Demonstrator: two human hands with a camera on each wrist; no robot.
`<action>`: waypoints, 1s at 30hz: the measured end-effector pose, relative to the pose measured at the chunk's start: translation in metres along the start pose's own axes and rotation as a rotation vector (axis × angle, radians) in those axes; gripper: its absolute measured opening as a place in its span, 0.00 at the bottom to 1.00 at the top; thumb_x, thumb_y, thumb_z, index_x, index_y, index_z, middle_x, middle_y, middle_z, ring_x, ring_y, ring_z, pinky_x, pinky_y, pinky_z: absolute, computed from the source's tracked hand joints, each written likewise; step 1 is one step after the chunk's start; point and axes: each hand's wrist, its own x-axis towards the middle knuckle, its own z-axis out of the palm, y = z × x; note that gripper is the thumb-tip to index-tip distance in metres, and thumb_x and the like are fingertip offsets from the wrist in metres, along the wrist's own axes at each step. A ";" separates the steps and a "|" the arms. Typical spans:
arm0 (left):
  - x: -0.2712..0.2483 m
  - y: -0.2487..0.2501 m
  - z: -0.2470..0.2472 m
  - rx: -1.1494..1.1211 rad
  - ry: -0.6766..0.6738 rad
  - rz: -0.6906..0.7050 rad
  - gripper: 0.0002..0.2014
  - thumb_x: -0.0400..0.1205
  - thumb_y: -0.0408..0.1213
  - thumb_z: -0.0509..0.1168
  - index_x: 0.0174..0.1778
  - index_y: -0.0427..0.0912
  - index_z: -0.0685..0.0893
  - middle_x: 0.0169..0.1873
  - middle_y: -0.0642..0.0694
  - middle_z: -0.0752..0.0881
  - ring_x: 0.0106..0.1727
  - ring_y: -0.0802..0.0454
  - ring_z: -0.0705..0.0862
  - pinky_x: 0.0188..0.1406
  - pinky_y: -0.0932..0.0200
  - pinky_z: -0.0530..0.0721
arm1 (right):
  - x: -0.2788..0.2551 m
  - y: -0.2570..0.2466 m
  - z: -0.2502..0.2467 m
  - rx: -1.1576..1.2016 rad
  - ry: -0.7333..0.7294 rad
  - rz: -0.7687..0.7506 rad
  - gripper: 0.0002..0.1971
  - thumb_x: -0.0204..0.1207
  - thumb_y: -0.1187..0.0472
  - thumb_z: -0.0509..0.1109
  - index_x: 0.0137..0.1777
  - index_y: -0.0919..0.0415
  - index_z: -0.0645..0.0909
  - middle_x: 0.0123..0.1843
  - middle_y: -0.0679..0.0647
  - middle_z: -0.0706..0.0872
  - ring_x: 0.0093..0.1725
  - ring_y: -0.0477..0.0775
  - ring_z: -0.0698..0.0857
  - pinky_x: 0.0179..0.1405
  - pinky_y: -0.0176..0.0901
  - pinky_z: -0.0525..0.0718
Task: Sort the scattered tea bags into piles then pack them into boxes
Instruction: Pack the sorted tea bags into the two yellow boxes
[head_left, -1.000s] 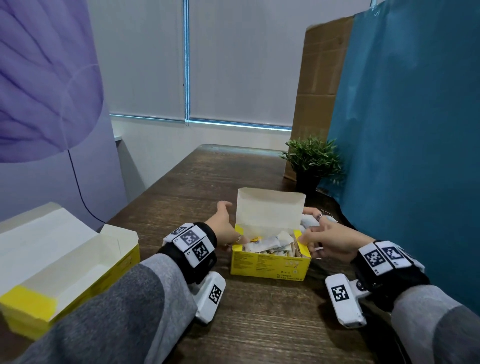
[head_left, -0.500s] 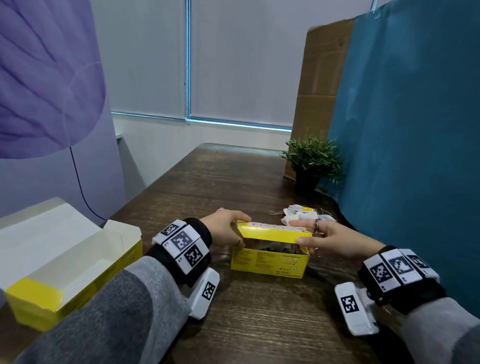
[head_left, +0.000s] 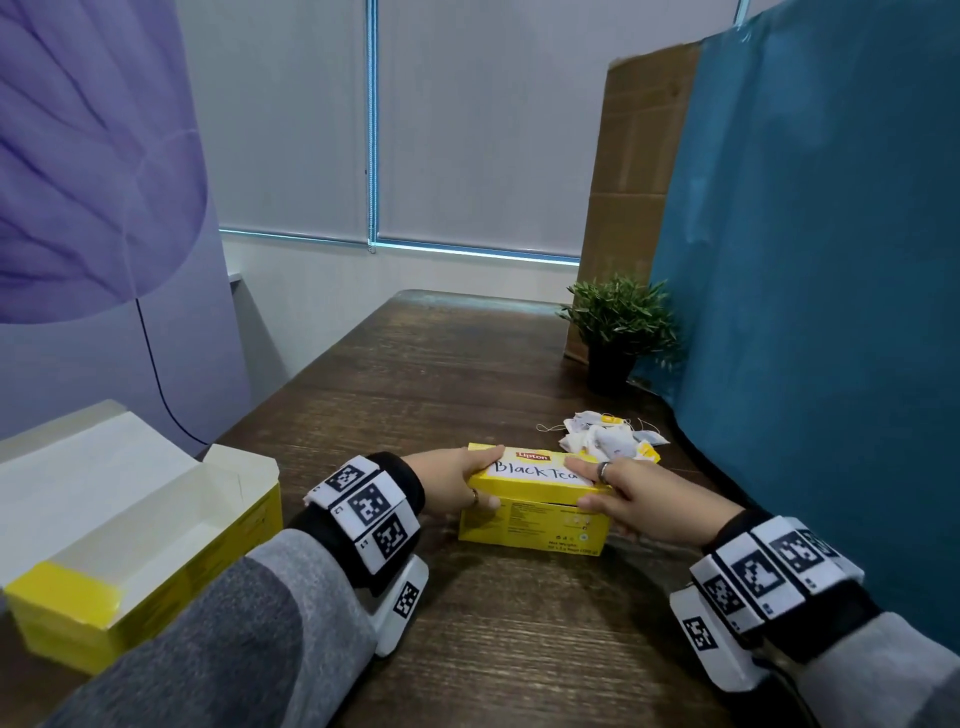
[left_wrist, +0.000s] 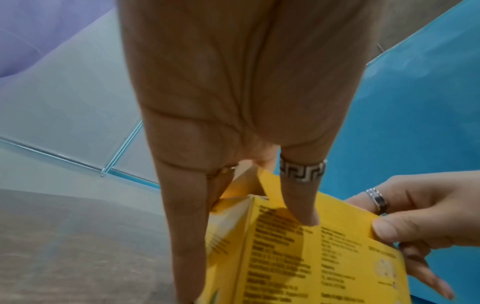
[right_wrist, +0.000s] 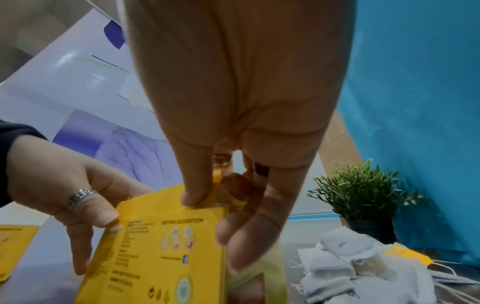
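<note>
A small yellow tea box (head_left: 535, 519) labelled "Black Tea" stands on the dark wooden table (head_left: 467, 384), its lid down. My left hand (head_left: 483, 475) pinches the lid's left end, fingers on top and thumb on the front. At the right end my right hand (head_left: 579, 483) pinches the lid the same way. The left wrist view shows my thumb pressing the lid flap against the box (left_wrist: 311, 257). What is inside is hidden. A pile of white tea bags (head_left: 608, 441) with yellow tags lies just behind the box, also seen as tea bags (right_wrist: 350, 273) in the right wrist view.
A large open yellow box (head_left: 130, 545) with a white inside stands at the near left. A potted plant (head_left: 618, 332) is at the far right, in front of a cardboard sheet (head_left: 639, 182). A blue curtain (head_left: 805, 312) runs along the right side of the table.
The box lid stood upright a second ago, came halfway down, and now lies flat on the box. Both hands followed it down and hold its ends. The tea bags inside are no longer visible.
</note>
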 end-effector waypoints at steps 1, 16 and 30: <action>0.000 0.001 0.001 0.016 -0.019 -0.010 0.36 0.83 0.50 0.60 0.83 0.57 0.46 0.84 0.45 0.51 0.81 0.43 0.60 0.76 0.55 0.61 | -0.001 -0.002 0.000 -0.026 -0.028 0.010 0.28 0.83 0.49 0.58 0.81 0.51 0.59 0.62 0.54 0.81 0.65 0.55 0.78 0.64 0.42 0.74; -0.009 0.027 0.011 0.150 -0.046 -0.130 0.38 0.86 0.40 0.56 0.82 0.51 0.35 0.81 0.32 0.53 0.69 0.39 0.77 0.64 0.51 0.77 | -0.006 -0.011 0.006 -0.089 -0.171 0.136 0.32 0.83 0.46 0.55 0.83 0.46 0.44 0.80 0.60 0.66 0.75 0.60 0.70 0.72 0.48 0.72; 0.009 0.007 -0.095 -0.194 0.250 -0.164 0.25 0.82 0.28 0.63 0.77 0.39 0.69 0.57 0.39 0.78 0.49 0.45 0.78 0.55 0.47 0.82 | 0.077 -0.055 -0.062 0.012 0.064 0.090 0.23 0.82 0.55 0.61 0.76 0.52 0.64 0.59 0.62 0.83 0.36 0.55 0.84 0.30 0.38 0.80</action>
